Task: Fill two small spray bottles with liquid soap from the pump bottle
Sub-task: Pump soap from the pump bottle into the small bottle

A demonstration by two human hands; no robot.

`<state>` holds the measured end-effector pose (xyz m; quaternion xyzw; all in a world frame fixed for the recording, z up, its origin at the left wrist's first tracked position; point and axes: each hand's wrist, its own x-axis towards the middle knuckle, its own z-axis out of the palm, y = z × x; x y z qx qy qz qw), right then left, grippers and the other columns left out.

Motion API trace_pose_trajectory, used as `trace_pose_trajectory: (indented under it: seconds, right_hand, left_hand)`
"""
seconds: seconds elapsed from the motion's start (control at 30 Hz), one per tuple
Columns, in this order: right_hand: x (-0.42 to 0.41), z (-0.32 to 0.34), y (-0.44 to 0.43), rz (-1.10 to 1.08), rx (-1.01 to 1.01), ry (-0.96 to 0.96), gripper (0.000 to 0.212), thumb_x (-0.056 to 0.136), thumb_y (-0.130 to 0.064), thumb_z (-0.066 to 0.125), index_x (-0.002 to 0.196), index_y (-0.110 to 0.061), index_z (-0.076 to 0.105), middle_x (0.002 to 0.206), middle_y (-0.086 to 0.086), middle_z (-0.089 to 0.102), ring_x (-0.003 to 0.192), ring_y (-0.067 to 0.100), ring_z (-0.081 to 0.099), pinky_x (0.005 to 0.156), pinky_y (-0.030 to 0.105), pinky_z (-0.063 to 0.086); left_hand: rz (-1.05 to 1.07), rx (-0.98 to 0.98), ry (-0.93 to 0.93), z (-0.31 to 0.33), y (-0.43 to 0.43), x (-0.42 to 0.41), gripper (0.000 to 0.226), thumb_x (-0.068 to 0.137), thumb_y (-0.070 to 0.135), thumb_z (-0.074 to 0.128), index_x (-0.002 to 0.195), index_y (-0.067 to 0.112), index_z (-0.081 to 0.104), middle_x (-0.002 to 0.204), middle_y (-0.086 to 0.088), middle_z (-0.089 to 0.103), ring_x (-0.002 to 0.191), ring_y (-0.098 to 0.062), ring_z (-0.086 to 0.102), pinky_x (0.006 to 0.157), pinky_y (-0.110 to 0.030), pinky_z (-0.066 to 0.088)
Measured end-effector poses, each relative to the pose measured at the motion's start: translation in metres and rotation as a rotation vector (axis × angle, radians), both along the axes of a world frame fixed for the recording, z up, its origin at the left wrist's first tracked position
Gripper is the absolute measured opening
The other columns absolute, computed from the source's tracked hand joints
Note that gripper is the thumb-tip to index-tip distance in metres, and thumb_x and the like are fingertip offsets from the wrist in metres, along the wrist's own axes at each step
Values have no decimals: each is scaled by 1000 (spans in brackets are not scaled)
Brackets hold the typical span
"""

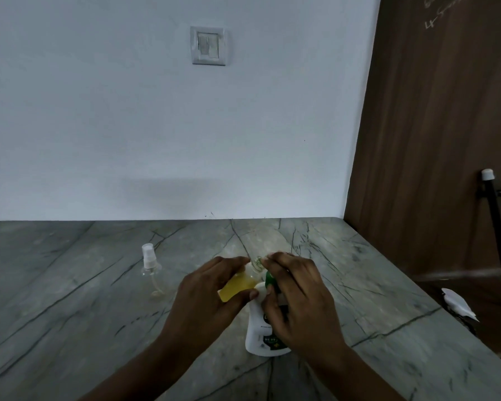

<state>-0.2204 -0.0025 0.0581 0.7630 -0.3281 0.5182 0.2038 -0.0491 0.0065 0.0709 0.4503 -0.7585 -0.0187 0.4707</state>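
My left hand (206,293) grips a small clear spray bottle (239,283) partly filled with yellow liquid, tilted, its open neck up beside the pump. The white pump bottle (259,334) with a green pump head (269,279) stands on the grey stone counter (70,314). My right hand (297,293) lies over the pump head, fingers curled on it. A second small clear spray bottle (151,270) with a white spray cap stands upright to the left, apart from both hands.
A white wall with a switch plate (208,45) rises behind the counter. At the right stand a brown wooden panel (434,140), a black leg with a white cap (488,175), and crumpled white paper (459,303) beyond the counter edge.
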Motion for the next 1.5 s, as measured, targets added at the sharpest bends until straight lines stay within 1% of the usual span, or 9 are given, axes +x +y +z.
trace_pose_trajectory:
  seconds: [0.13, 0.4, 0.57, 0.73, 0.83, 0.97, 1.2, 1.4, 1.5]
  right_hand:
    - [1, 1, 0, -24, 8, -5, 35, 81, -17, 50, 106, -1, 68, 108, 10, 64, 103, 17, 50, 85, 18, 40]
    - [2, 3, -1, -30, 7, -33, 33, 82, -18, 49, 101, -1, 70, 103, 10, 67, 98, 15, 52, 76, 17, 42]
    - [4, 0, -3, -35, -19, -56, 31, 82, -19, 52, 101, -2, 70, 103, 10, 67, 98, 16, 53, 81, 16, 41]
    - [6, -5, -4, -25, -37, -81, 30, 88, -17, 48, 97, -1, 72, 100, 9, 68, 96, 17, 55, 84, 16, 41]
    - [7, -8, -5, -14, -43, -81, 40, 98, -22, 38, 96, 0, 72, 98, 10, 68, 95, 17, 55, 90, 13, 37]
    - [7, -11, -7, -36, -47, -60, 30, 85, -19, 51, 95, 0, 72, 98, 11, 68, 95, 17, 54, 91, 12, 35]
    - [3, -7, -7, -22, -30, -29, 30, 84, -17, 51, 100, 0, 70, 102, 11, 67, 98, 19, 55, 87, 17, 40]
    - [0, -1, -2, -24, -17, 11, 34, 82, -18, 52, 105, 1, 69, 106, 12, 66, 103, 18, 51, 88, 18, 40]
    - [0, 0, -2, -21, -11, 11, 35, 82, -18, 52, 106, 0, 69, 107, 12, 66, 104, 17, 50, 91, 18, 39]
  left_hand:
    - [-18, 6, 26, 1, 2, -1, 50, 72, 56, 61, 115, 31, 62, 95, 21, 62, 87, 3, 61, 71, -22, 55]
    - [-21, 4, 33, 2, 3, -3, 52, 72, 56, 59, 114, 25, 63, 93, 17, 64, 84, 2, 62, 70, -23, 56]
    - [-28, 19, 25, 0, 3, -3, 55, 71, 57, 56, 114, 24, 63, 96, 16, 64, 85, 2, 63, 72, -16, 54]
    - [-4, 20, 2, -3, 1, 0, 53, 72, 58, 57, 113, 25, 63, 96, 14, 65, 82, 1, 63, 69, -23, 57]
    - [19, 6, -50, -4, -1, 2, 52, 72, 58, 56, 113, 25, 63, 96, 14, 65, 80, 1, 62, 67, -25, 57]
    - [20, 8, -65, -3, -1, 3, 52, 73, 58, 57, 112, 25, 63, 95, 13, 65, 80, 1, 62, 66, -26, 56]
    - [14, 25, -33, -2, 1, 1, 54, 72, 59, 58, 113, 24, 64, 95, 14, 65, 81, 1, 62, 68, -25, 57]
    - [-9, 21, 22, 0, 4, -3, 51, 72, 59, 58, 114, 29, 62, 96, 17, 64, 85, 3, 62, 71, -19, 55]
    - [-2, 17, 25, 0, 5, -3, 53, 72, 59, 57, 114, 27, 62, 97, 16, 64, 84, 3, 62, 70, -23, 56]
